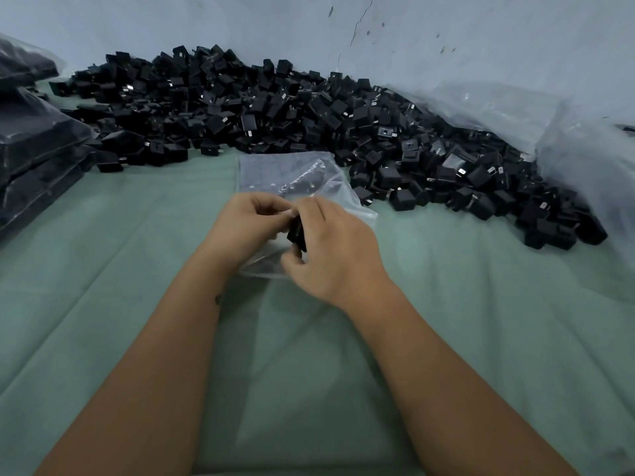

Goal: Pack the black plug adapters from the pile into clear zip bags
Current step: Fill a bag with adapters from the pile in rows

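Two hands: both meet at frame centre, forearms reaching in from the bottom edge.
Left hand [252,219]: fingers curled, pinching the mouth of the clear zip bag [295,180] at its near edge.
Right hand [335,247]: curled round one black plug adapter [297,233], thumb below and fingers above, holding it at the bag's opening, touching the left fingertips.
Bag: lies flat on the green cloth [137,269], its far end just short of the pile; something dark shows through it, too blurred to tell.
Pile of adapters [275,111]: runs from upper left to right of centre, against the pale wall [446,36].
Filled bags [31,149]: stacked at the left edge.
Loose clear plastic [515,111]: heaped at upper right, beside the pile.
Writing: none readable; adapters too small and blurred.
Open room: bare cloth to the left, right and near side of the hands.
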A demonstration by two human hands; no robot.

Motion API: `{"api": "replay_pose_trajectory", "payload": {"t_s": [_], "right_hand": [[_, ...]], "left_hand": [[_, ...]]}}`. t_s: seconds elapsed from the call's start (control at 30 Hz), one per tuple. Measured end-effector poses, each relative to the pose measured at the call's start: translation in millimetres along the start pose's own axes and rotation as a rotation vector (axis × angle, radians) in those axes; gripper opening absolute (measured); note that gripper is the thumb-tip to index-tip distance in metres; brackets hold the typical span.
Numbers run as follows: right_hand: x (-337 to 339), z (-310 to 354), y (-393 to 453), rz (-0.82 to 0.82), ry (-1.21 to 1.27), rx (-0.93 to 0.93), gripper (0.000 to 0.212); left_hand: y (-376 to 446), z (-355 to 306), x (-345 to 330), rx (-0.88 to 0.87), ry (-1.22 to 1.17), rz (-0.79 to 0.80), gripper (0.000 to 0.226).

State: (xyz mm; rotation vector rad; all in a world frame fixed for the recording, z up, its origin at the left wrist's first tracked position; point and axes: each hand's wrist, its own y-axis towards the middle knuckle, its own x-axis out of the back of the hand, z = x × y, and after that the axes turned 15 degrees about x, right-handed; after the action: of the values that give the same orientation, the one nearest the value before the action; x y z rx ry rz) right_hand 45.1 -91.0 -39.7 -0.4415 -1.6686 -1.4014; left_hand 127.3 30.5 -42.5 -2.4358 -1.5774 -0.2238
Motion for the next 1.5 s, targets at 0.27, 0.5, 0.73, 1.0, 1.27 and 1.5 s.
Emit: {"api": "replay_pose_trajectory", "payload": {"t_s": [0.27, 0.5, 0.73, 1.0, 1.27, 1.5], "right_hand": [[-4, 5, 5, 0.260, -0.254, -0.038, 0.048], [-1, 13, 9, 0.312, -0.312, -0.095, 0.035], [-8, 3, 11, 0.452, -0.221, -0.077, 0.038], [-2, 3, 7, 0.375, -0.104, -0.253, 0.027], [-9, -3, 10, 0.433, 0.064, -0.292, 0.032], [-9, 5, 7, 0.227, -0.002, -0.333, 0.039]], "left_hand": [[2, -1, -2, -0.022, 0.032, -0.152, 0.005], [-7, -10, 2, -0.181, -0.188, -0.024, 0.020], [-10, -11, 3, -0.254, -0.174, 0.128, 0.016], [5, 0, 8, 0.056, -0.364, -0.467, 0.039], [11, 5, 3, 0.064, -0.305, -0.488, 0.029], [8, 6, 4, 0.072, -0.276, -0.485, 0.024]]}}
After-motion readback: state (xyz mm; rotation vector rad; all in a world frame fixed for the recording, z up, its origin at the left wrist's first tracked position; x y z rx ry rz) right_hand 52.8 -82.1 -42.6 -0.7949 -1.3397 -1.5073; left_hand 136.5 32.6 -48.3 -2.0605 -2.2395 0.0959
